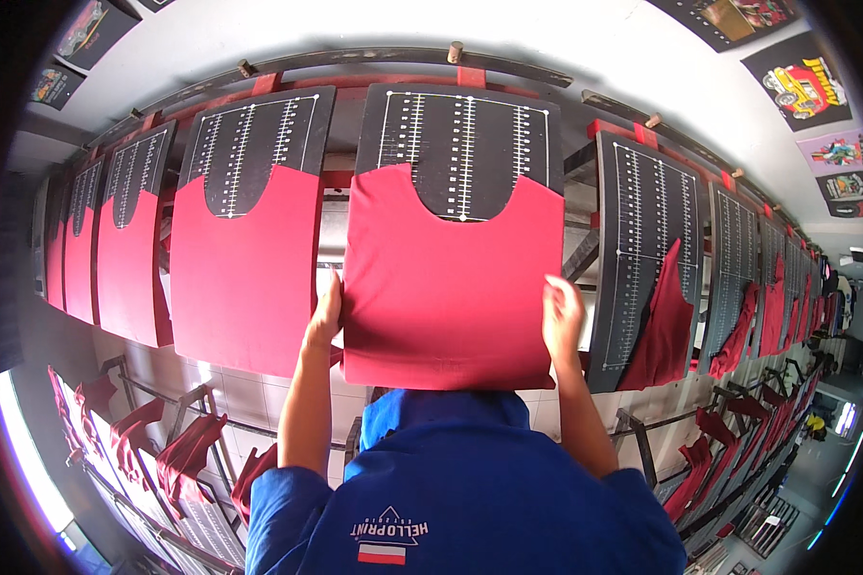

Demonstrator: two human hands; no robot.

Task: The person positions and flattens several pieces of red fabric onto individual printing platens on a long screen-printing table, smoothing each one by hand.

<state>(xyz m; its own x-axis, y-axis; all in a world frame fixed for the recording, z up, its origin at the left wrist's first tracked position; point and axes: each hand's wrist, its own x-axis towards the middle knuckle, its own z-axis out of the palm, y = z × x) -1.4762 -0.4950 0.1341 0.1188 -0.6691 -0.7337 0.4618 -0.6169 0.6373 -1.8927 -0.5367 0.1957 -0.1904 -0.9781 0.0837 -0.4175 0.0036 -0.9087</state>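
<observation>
Two bare hands frame the red cloth (451, 287) before me, one at each side edge, roughly level with each other. The cloth is a smooth, matte knit with a deep U-shaped neckline, and it lies over the lower part of a flat black board (492, 153) marked with white ruled scales. Its face looks nearly flat, with faint creases gathering near the bottom hem. My left hand (327, 309) runs upright along the left edge, its fingers fairly straight; my right hand (564, 314) is loosely bent at the right edge, a little blurred. I cannot tell whether either one pinches the fabric. The blue shirt (508, 498) sits just below the hem, leaving scant room there. On the left, only a narrow gap separates this board from the next one, dressed in a similar red piece (244, 278). The right gap is wider, up to a tilted-looking board (642, 206) whose dark red fabric (664, 331) hangs in soft, bunched folds.
</observation>
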